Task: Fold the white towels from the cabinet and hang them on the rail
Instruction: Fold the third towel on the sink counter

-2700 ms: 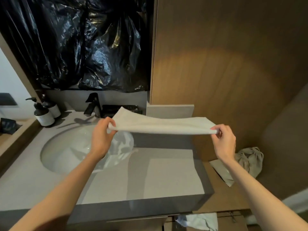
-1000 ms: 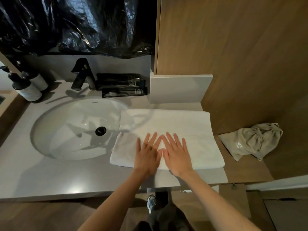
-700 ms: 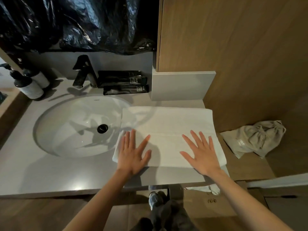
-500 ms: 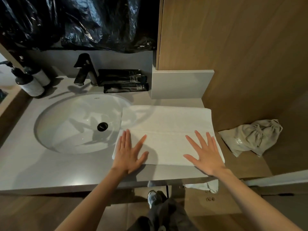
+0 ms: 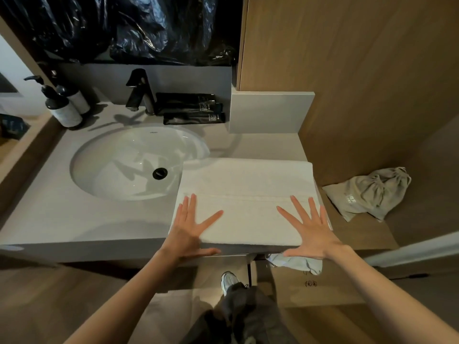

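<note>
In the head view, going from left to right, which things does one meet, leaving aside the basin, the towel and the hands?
Two white pump bottles with black tops → black metal faucet → stacked black flat tubes → grey stone upstand panel → beige drawstring cloth bag.

No writing can be read. Small white print stands on the black tubes (image 5: 193, 112) behind the sink (image 5: 111, 157). A white mark stands on the grey cloth bag (image 5: 367, 192) to the sink's right. Both are too small to make out.
</note>
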### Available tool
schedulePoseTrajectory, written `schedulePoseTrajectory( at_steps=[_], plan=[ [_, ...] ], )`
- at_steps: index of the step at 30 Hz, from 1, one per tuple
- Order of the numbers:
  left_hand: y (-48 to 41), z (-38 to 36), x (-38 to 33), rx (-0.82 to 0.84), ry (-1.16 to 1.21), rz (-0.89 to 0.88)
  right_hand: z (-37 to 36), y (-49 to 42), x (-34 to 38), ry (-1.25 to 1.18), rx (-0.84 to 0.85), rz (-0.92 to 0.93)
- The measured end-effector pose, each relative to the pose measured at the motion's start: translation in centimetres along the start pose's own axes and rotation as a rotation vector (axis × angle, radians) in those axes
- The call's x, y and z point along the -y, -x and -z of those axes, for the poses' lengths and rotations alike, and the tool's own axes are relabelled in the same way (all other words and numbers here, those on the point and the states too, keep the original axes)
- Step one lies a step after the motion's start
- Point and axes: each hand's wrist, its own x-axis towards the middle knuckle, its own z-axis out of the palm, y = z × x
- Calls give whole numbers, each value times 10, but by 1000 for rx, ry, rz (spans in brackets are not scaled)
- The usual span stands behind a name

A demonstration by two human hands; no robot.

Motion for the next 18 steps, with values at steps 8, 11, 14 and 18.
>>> schedulePoseTrajectory(
  at_steps=[8, 11, 14, 18],
  plan=[
    [16, 17, -3, 185, -48, 61, 4, 24, 0, -183, -1, -29],
    [17, 41, 2, 211, -21, 38, 12, 28, -1, -290, -26, -64],
    [11, 53, 10, 248, -7, 90, 24, 31, -5, -367, -89, -118],
    [-4, 67, 24, 222, 174, 203, 35, 24, -14, -489, -271, -204]
  ],
)
